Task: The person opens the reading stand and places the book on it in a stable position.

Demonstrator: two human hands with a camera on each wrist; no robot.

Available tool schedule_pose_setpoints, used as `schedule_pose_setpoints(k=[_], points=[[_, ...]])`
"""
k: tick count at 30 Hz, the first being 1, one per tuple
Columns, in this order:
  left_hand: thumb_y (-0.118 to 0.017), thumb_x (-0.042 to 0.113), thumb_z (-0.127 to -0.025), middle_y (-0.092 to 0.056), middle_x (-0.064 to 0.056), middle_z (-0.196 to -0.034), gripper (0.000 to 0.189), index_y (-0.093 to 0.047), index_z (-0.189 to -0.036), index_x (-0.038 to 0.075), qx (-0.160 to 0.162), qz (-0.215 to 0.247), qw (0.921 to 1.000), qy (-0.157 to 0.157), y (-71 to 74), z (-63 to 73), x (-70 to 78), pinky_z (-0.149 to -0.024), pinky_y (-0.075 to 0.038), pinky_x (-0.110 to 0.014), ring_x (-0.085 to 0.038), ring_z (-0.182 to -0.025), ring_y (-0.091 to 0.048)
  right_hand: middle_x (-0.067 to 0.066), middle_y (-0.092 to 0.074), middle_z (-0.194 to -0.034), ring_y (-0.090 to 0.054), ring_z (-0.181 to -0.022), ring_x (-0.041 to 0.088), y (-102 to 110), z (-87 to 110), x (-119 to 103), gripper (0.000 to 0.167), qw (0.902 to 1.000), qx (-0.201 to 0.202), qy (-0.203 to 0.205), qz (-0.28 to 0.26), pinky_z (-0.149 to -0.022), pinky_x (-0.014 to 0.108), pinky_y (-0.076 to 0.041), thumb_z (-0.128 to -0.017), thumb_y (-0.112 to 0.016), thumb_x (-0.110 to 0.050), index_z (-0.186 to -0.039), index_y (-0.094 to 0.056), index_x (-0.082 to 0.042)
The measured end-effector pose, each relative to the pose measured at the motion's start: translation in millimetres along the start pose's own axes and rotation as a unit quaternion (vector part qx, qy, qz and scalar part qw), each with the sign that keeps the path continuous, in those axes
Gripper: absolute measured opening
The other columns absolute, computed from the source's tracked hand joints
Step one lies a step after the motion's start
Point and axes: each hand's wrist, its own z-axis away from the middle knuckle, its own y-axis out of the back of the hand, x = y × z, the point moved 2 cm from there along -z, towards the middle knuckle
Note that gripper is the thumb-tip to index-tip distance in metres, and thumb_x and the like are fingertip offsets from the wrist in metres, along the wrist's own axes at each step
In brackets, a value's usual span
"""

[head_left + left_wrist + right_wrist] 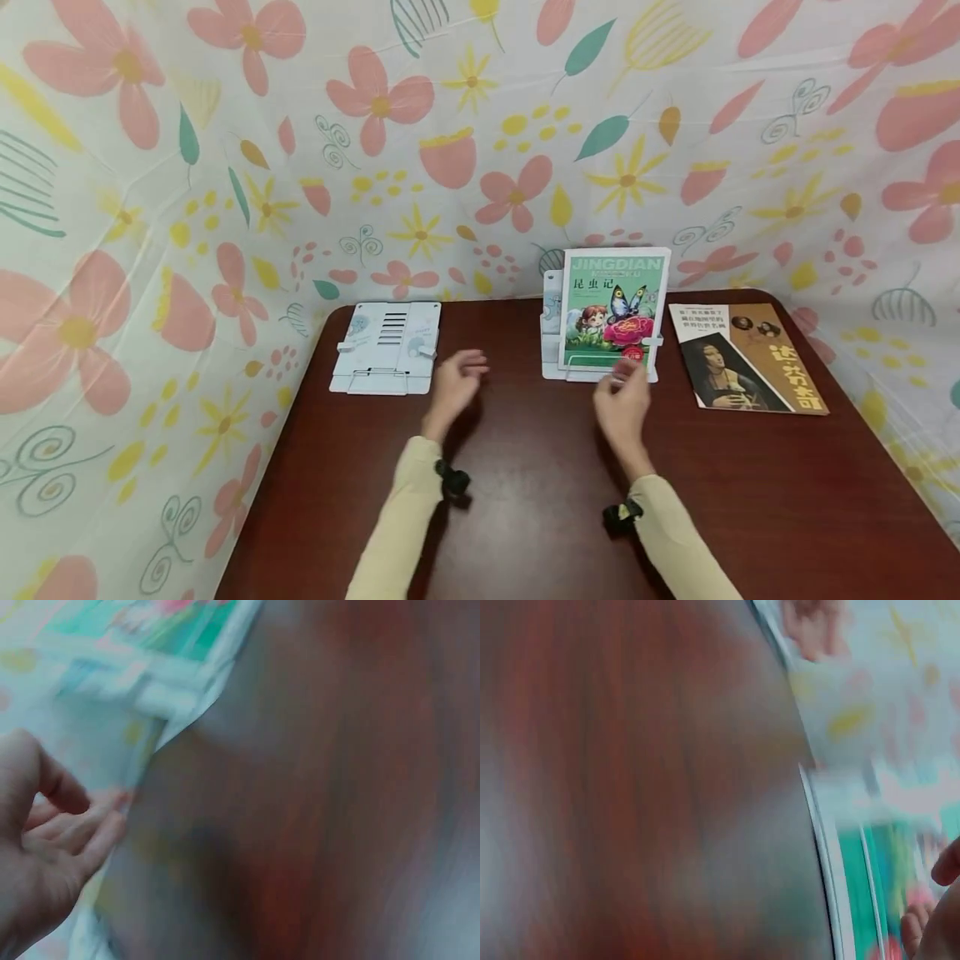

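Note:
A green-covered book (611,308) with a butterfly and a flower on its front stands propped on a white book stand (551,346). My right hand (624,408) hovers before the book's lower edge with loosely bent fingers, holding nothing. My left hand (454,387) is over the table between two stands, its fingers relaxed and nothing in them. Left of it, a second white book stand (382,350) lies with no book on it. The left wrist view shows the left hand (52,847) apart from the blurred stand and book.
A second book (750,358), with a portrait on its brown and white cover, lies flat at the right of the dark wooden table (540,500). A flower-patterned cloth (480,208) hangs behind the table and along its left side.

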Motion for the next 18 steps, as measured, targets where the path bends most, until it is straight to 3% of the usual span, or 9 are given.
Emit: schedule_pose_setpoints(k=[2,4,6,8,11,14,18], points=[[-0.050,-0.011,-0.090,-0.074,-0.024,-0.109,0.034,-0.069,-0.118,-0.007,0.079,0.016,0.9967,-0.006,37.1,-3.7,-5.3,-0.079,-0.057,-0.023,-0.037,-0.096,-0.074,0.026,-0.065,-0.115,-0.066,-0.103,0.034,-24.5,12.5,-12.3,0.036,0.9988,-0.043,0.017,-0.019,-0.091,0.032,-0.054,-0.089,-0.056,0.005,-0.124,-0.054,0.009],[-0.050,-0.012,-0.090,-0.074,-0.024,-0.105,0.031,-0.071,-0.113,-0.007,0.151,0.019,0.9883,-0.001,76.7,-5.8,-11.5,-0.078,-0.055,-0.023,-0.038,-0.094,-0.073,0.025,-0.069,-0.114,-0.068,-0.103,0.034,-55.6,24.0,-21.9,0.034,0.9924,-0.118,0.013,-0.029,-0.092,0.034,-0.056,-0.090,-0.058,0.004,-0.124,-0.055,0.008],[-0.050,-0.009,-0.090,-0.072,-0.024,-0.110,0.032,-0.071,-0.113,-0.005,0.211,-0.001,0.9772,0.020,112.9,-7.3,-18.5,-0.087,-0.055,-0.031,-0.038,-0.101,-0.069,0.024,-0.070,-0.118,-0.068,-0.109,0.038,-89.2,32.9,-28.8,0.036,0.9808,-0.191,0.002,-0.038,-0.097,0.047,-0.055,-0.093,-0.058,0.002,-0.128,-0.055,0.007],[-0.050,-0.006,-0.089,-0.067,-0.022,-0.121,0.037,-0.068,-0.121,-0.002,0.250,-0.022,0.9662,0.059,141.3,-6.5,-25.5,-0.098,-0.050,-0.037,-0.034,-0.115,-0.063,0.023,-0.069,-0.123,-0.067,-0.115,0.038,-120.6,40.6,-33.9,0.039,0.9660,-0.253,-0.007,-0.054,-0.099,0.047,-0.054,-0.095,-0.058,-0.001,-0.133,-0.053,0.007],[-0.045,-0.002,-0.089,-0.051,-0.021,-0.147,0.055,-0.052,-0.143,0.003,0.248,-0.028,0.9611,0.119,173.1,-4.1,-40.9,-0.113,-0.039,-0.047,-0.036,-0.139,-0.045,0.024,-0.064,-0.132,-0.062,-0.123,0.039,-158.1,53.3,-44.1,0.046,0.9419,-0.326,-0.015,-0.081,-0.104,0.048,-0.052,-0.097,-0.057,-0.003,-0.142,-0.048,0.007],[-0.042,0.001,-0.091,-0.028,-0.019,-0.164,0.070,-0.028,-0.159,0.009,0.200,-0.014,0.9632,0.179,195.9,2.5,-57.2,-0.119,-0.030,-0.049,-0.036,-0.153,-0.025,0.026,-0.054,-0.145,-0.054,-0.135,0.039,-182.9,68.1,-53.5,0.056,0.9135,-0.391,-0.020,-0.110,-0.111,0.047,-0.046,-0.098,-0.056,-0.001,-0.149,-0.038,0.008],[-0.044,0.005,-0.094,-0.012,-0.021,-0.169,0.078,-0.008,-0.164,0.007,0.130,-0.013,0.9623,0.239,217.0,18.0,-72.7,-0.123,-0.026,-0.052,-0.038,-0.156,-0.015,0.028,-0.040,-0.156,-0.042,-0.145,0.040,-201.3,84.1,-62.4,0.067,0.8802,-0.456,-0.017,-0.132,-0.119,0.048,-0.037,-0.095,-0.058,0.003,-0.154,-0.027,0.010]])
